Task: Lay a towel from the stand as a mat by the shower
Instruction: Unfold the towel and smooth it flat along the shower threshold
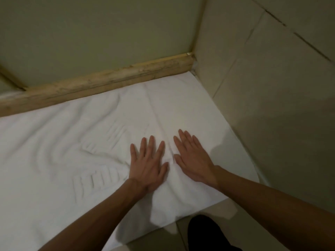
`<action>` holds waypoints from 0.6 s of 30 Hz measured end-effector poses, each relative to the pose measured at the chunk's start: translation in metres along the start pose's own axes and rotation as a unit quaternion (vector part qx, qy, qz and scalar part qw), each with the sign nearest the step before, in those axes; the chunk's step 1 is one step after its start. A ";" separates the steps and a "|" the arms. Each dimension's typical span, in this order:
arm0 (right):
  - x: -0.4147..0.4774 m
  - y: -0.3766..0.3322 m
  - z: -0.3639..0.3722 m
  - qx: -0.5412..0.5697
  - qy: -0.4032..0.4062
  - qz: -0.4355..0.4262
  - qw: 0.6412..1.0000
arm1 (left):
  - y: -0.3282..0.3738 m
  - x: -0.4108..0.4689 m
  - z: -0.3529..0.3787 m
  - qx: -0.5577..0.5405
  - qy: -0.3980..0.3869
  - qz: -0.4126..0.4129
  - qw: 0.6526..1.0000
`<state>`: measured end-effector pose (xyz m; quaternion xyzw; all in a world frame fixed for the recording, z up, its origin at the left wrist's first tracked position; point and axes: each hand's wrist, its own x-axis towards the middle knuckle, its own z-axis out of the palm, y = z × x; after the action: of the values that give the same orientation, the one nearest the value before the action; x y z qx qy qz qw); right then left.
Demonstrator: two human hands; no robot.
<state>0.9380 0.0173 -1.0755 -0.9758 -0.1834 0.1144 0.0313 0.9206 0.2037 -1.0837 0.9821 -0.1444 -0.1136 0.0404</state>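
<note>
Risk 1: bunching. My fingers [151,144] lie straight and spread on the white towel [72,142], gripping nothing. A raised fold [169,156] runs between my two thumbs. If I sweep the palms toward each other, I expect that fold to rise rather than flatten. The stroke should go outward.

Risk 2: dragging. The towel is loose cloth on smooth floor tile [235,223]. Too much downward load during a stroke would likely pull the whole sheet along with the hand. That would pull its far edge off the wooden threshold [108,82], which it now lies against, and off the tiled wall [272,87] at its right end.

Risk 3: incomplete work. Wrinkles [94,153] cross the cloth to the left of my hands, near the woven bars [97,182]. Left as they are, I judge them a trip point.

Pose, left hand [148,163]: palm flat on the cloth, fingers pointing away from me, thumb angled inward toward the fold. The wrist is low and the forearm runs back to the lower left.

Pose, right hand [194,162]: palm flat, fingers fanned and angled slightly left, thumb beside the fold. The forearm runs back to the lower right.

The hands lie just beside each other, apart, in the right half of the towel.
</note>
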 end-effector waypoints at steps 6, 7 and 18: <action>0.007 0.001 0.009 -0.033 -0.011 -0.001 0.999 | -0.017 -0.007 0.010 0.006 -0.002 -0.009 1.000; 0.007 0.001 0.009 -0.037 -0.006 0.000 0.999 | -0.017 -0.008 0.011 0.008 0.000 -0.012 1.000; 0.021 -0.018 -0.001 -0.008 0.016 0.012 1.000 | -0.022 0.000 0.004 -0.011 0.016 -0.039 0.999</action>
<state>0.9509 0.0422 -1.0774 -0.9799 -0.1722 0.0976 0.0255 0.9262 0.2247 -1.0898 0.9883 -0.1037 -0.1012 0.0485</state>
